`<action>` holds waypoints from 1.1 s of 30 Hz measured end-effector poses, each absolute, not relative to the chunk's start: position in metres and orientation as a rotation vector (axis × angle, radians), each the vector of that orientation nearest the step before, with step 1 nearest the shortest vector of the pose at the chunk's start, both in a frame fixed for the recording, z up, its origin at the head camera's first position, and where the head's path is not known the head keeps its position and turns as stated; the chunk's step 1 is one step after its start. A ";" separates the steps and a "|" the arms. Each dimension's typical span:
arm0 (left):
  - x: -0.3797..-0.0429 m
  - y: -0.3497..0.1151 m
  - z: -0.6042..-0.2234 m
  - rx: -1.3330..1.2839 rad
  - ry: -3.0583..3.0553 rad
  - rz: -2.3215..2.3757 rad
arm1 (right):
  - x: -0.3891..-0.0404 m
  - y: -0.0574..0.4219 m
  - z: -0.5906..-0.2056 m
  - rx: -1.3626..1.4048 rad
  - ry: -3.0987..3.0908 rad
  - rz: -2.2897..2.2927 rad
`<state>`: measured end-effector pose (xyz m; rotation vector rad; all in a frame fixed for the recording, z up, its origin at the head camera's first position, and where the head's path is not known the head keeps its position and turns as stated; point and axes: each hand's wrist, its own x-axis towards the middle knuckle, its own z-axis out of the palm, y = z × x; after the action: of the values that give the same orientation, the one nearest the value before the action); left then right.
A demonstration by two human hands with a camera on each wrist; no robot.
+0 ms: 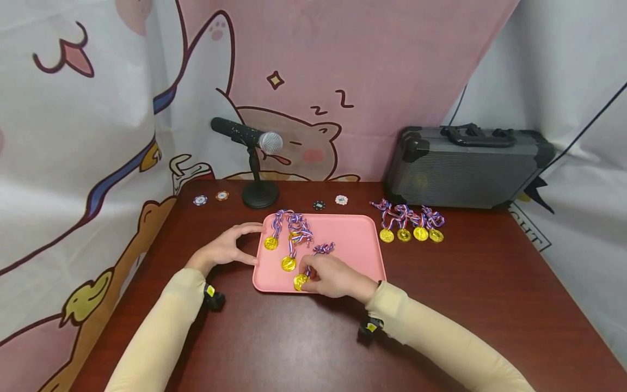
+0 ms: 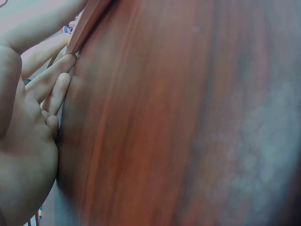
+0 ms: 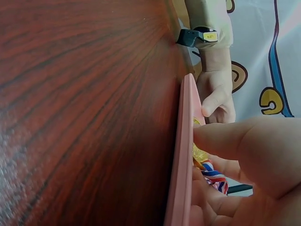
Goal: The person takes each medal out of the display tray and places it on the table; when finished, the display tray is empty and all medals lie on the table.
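A pink tray [image 1: 350, 234] lies on the table with several gold medals on it, each on a red, white and blue ribbon. My left hand [image 1: 227, 247] rests at the tray's left edge, thumb and fingers spread along the rim. At the tray's front, my right hand [image 1: 333, 275] pinches a gold medal [image 1: 301, 281] between thumb and fingers, low over the tray floor; its striped ribbon [image 3: 214, 176] shows beside the fingers in the right wrist view. Farther left on the tray are another medal [image 1: 289, 263] and a medal near the left rim [image 1: 271, 243].
Right of the tray, several more medals [image 1: 404, 234] lie in a row, ribbons bunched behind them. A silver-black case [image 1: 465, 169] stands at the back right. Behind the tray are a microphone on a stand [image 1: 259, 193] and several poker chips [image 1: 319, 205]. Printed cloth [image 1: 382, 65] hangs around the table.
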<state>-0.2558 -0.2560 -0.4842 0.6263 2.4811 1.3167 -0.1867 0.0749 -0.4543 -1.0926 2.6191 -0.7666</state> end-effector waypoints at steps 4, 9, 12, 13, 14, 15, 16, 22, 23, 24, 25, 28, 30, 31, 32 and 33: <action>-0.256 -0.257 -0.485 0.635 2.489 1.317 | -0.186 0.077 -0.454 -1.088 2.624 -0.788; -0.257 -0.257 -0.485 0.645 2.505 1.303 | -0.192 0.085 -0.455 -1.093 2.554 -0.925; -0.257 -0.257 -0.485 0.658 2.505 1.301 | -0.196 0.096 -0.452 -1.042 2.482 -1.073; -0.257 -0.257 -0.485 0.659 2.508 1.298 | -0.197 0.101 -0.451 -1.021 2.453 -1.127; -0.256 -0.257 -0.485 0.662 2.508 1.296 | -0.199 0.106 -0.450 -1.001 2.427 -1.178; -0.256 -0.257 -0.485 0.664 2.509 1.295 | -0.200 0.112 -0.449 -0.980 2.397 -1.232; -0.256 -0.257 -0.485 0.667 2.509 1.295 | -0.202 0.117 -0.448 -0.953 2.377 -1.278; -0.256 -0.258 -0.484 0.664 2.518 1.286 | -0.212 0.152 -0.441 -0.783 2.272 -1.540; -0.256 -0.258 -0.484 0.663 2.519 1.285 | -0.213 0.159 -0.439 -0.757 2.273 -1.573; -0.256 -0.258 -0.484 0.664 2.518 1.286 | -0.214 0.165 -0.437 -0.731 2.284 -1.598; -0.256 -0.258 -0.485 0.665 2.516 1.287 | -0.215 0.172 -0.435 -0.704 2.287 -1.624; -0.257 -0.258 -0.486 0.659 2.509 1.295 | -0.219 0.193 -0.428 -0.639 2.322 -1.674; -0.257 -0.258 -0.486 0.652 2.504 1.298 | -0.223 0.207 -0.424 -0.589 2.320 -1.724; -0.257 -0.258 -0.487 0.646 2.504 1.297 | -0.225 0.213 -0.422 -0.558 2.323 -1.747; -0.256 -0.258 -0.487 0.646 2.504 1.296 | -0.228 0.220 -0.420 -0.527 2.346 -1.759; -0.256 -0.258 -0.487 0.644 2.504 1.295 | -0.230 0.227 -0.417 -0.497 2.378 -1.758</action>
<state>-0.2564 -0.2578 -0.4866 0.6438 2.5037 1.2949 -0.2301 0.2272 -0.4172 -0.4968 2.3783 -1.7585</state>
